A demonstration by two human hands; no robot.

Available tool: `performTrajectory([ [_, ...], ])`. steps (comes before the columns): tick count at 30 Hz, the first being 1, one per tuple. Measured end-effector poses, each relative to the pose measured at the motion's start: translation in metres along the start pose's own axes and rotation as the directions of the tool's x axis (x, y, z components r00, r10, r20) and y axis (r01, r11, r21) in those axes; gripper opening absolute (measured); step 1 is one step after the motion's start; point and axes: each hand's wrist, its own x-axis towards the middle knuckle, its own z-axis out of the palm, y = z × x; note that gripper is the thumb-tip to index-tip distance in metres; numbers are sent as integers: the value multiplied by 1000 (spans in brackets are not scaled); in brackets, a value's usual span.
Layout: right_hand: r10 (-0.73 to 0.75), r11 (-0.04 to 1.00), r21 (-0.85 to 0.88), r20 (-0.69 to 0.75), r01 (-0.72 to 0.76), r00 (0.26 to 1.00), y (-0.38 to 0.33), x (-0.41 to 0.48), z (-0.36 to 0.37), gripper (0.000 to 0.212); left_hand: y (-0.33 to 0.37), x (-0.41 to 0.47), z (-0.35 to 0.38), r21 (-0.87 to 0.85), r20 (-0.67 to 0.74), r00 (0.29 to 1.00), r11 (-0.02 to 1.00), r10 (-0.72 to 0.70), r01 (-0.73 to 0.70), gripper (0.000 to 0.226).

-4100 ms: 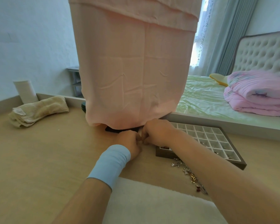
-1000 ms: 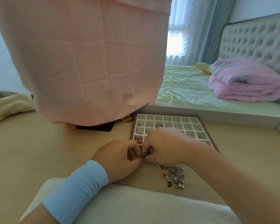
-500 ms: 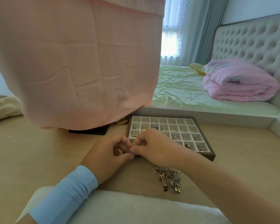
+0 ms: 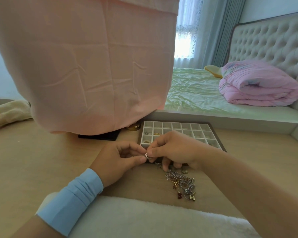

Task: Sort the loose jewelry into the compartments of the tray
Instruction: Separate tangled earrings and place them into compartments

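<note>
Right of the tray [image 4: 181, 125] the desk [image 4: 258, 162] lies bare, the widest way in. Close behind the tray rises a ledge [image 4: 222, 118]. At the tray's back left a hanging pink cloth [image 4: 93, 66] overhangs a gold tin [image 4: 132, 127] and a flat black item [image 4: 100, 135]. A jewelry heap [image 4: 181, 182] lies just before the tray (spread loosely). The left hand [image 4: 117, 160] and right hand [image 4: 177, 150], pinching a small sparkly piece [image 4: 147, 155], cover the tray's near left corner.

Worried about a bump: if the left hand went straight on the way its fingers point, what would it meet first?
The left hand pinches a small sparkly piece; straight beyond it, probably the right hand.
</note>
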Motion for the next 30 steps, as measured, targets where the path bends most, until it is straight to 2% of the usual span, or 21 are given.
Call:
performTrajectory([
  [5, 31, 996, 83, 44, -34, 999, 1, 2, -1, 9, -1, -1, 2, -12, 32, 999, 999, 34, -34, 16],
  [10, 45, 992, 109, 111, -57, 993, 1, 2, -3, 11, -2, -1, 1, 138, -6, 993, 984, 116, -114, 14],
  [14, 57, 989, 124, 173, -79, 983, 0, 1, -5, 16, -2, -1, 0, 148, -1, 996, 985, 88, -87, 9],
  [20, 49, 999, 10, 228, -53, 973, 1, 2, -8, 12, 3, -2, 2, 61, 82, 996, 998, 27, -33, 5],
  [23, 21, 999, 39, 262, -32, 965, -2, -1, -9, 25, 4, -2, 2, 19, 48, 999, 1000, 9, -10, 4],
  [27, -27, 999, -24, 266, 34, 964, -4, -4, -13, 25, 2, -2, 2, 25, 55, 998, 1000, -14, 12, 9],
  [30, -63, 996, -54, 212, 76, 975, -3, -3, -12, 20, 4, -2, 4, 31, 37, 999, 999, -35, 34, 9],
])
